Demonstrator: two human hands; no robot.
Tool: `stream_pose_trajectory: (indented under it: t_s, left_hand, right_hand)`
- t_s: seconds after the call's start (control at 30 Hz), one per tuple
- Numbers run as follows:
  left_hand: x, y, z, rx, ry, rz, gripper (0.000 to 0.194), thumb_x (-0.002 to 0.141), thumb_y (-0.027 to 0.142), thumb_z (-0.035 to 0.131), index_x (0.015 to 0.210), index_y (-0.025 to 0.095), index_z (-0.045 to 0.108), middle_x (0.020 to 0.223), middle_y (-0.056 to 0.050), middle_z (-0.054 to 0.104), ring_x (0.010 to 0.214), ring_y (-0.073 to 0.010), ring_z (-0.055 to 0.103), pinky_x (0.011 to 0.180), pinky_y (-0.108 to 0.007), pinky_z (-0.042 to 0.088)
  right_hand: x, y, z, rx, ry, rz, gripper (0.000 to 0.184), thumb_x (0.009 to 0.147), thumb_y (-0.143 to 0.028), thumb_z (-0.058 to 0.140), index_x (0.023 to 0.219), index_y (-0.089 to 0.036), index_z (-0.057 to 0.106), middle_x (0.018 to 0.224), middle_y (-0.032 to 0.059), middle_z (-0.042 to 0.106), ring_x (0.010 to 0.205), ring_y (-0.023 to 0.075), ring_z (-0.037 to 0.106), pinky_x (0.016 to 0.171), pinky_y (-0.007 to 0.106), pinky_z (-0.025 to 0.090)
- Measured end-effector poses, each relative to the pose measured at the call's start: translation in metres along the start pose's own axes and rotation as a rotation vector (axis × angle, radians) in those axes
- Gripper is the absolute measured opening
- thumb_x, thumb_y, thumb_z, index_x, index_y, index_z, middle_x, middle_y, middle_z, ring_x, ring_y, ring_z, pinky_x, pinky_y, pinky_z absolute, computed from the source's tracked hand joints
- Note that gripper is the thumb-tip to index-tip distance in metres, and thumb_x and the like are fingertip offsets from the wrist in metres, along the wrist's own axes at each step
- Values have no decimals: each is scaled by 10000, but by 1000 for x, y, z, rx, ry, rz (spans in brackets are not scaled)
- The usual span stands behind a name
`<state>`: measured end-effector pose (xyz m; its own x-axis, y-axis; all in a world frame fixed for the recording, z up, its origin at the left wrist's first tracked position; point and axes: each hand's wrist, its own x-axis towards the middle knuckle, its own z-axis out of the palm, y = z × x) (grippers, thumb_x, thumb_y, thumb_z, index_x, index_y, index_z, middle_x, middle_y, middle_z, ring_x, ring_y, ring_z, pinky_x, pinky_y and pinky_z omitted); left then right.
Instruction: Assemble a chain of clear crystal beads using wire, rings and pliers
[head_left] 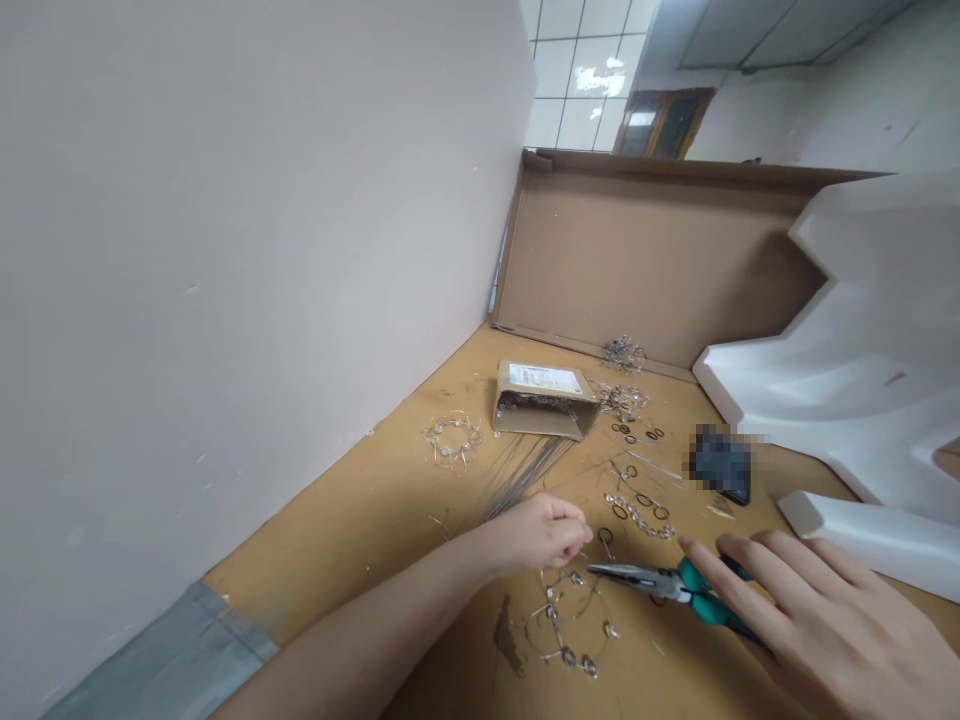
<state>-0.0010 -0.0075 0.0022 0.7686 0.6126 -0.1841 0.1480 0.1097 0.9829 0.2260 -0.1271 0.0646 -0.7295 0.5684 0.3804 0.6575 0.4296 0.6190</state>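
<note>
My left hand (546, 535) is closed in a pinch, and a ring of thin wire with clear beads (568, 657) hangs just below it. The fingers hide the gripped part of the wire. My right hand (832, 625) is wrapped round long-nose pliers (651, 580) with green handles. Their jaws point left, with the tips just short of my left fingertips, and look closed. Small dark rings (643, 500) and a short strand of clear beads (641, 518) lie on the table beyond the pliers.
A small open cardboard box (545, 415) lies on its side, with straight wires (529, 475) in front. Another beaded wire ring (452, 440) is left of it, beaded piles (624, 352) behind. A phone (721, 465), white foam (862, 340), a cardboard wall (660, 260) and a white panel (247, 230) surround the table.
</note>
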Motion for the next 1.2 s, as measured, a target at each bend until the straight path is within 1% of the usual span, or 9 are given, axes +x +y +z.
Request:
stream_pose_trajectory:
  t_s: [0.1, 0.2, 0.37, 0.5, 0.6, 0.8, 1.0, 1.2]
  left_hand:
    - [1, -2, 0, -39, -23, 19, 226, 714, 268, 468, 519, 179, 399, 365, 94, 333, 322, -38, 241, 385, -205, 162]
    - [1, -3, 0, -76, -42, 32, 219, 710, 254, 469, 516, 180, 399, 363, 96, 338, 315, -37, 238, 375, -205, 151]
    - [1, 0, 1, -73, -25, 15, 229, 707, 253, 475, 504, 176, 400, 358, 95, 342, 311, -33, 245, 374, -200, 156]
    - [0, 1, 1, -88, -23, 8, 237, 707, 256, 486, 502, 174, 401, 361, 96, 347, 310, -30, 247, 374, -200, 156]
    - [1, 0, 1, -100, -30, 17, 223, 703, 240, 473, 500, 175, 404, 358, 95, 341, 306, -31, 243, 365, -203, 148]
    - [0, 0, 1, -124, -52, 27, 205, 685, 230, 463, 497, 179, 398, 355, 99, 324, 301, -31, 236, 352, -200, 137]
    - [1, 0, 1, -124, -43, 17, 196, 677, 231, 464, 499, 182, 398, 355, 97, 332, 304, -34, 237, 356, -202, 140]
    - [1, -1, 1, -105, -44, 16, 203, 682, 249, 469, 504, 179, 402, 365, 93, 348, 310, -34, 249, 363, -203, 151]
  right_hand:
    - [1, 0, 0, -46, -59, -73, 447, 752, 17, 333, 1129, -132, 521, 794, 69, 616, 765, 253, 558, 702, 426, 382]
    - [1, 0, 0, -44, -39, -90, 439, 741, 25, 328, 1109, -124, 515, 815, 83, 619, 781, 267, 557, 710, 439, 370]
    - [0, 0, -1, -50, -59, -72, 447, 737, 29, 355, 1129, -119, 511, 840, 88, 618, 811, 273, 559, 746, 451, 370]
    - [1, -1, -1, -39, -41, -60, 436, 757, 31, 333, 1118, -127, 519, 818, 82, 615, 791, 262, 561, 721, 429, 376]
    - [3, -1, -1, -17, -52, -51, 441, 763, 36, 320, 1122, -130, 514, 824, 82, 616, 795, 262, 560, 715, 425, 375]
    - [4, 0, -1, -43, -33, -88, 441, 744, 45, 336, 1119, -109, 510, 833, 90, 602, 812, 270, 539, 731, 437, 360]
    - [0, -1, 0, -36, -59, -81, 467, 735, 61, 335, 1145, -95, 496, 875, 107, 598, 848, 278, 532, 742, 450, 365]
    - [1, -1, 2, -21, -61, -71, 445, 749, 30, 341, 1138, -111, 505, 865, 95, 602, 833, 269, 535, 744, 446, 362]
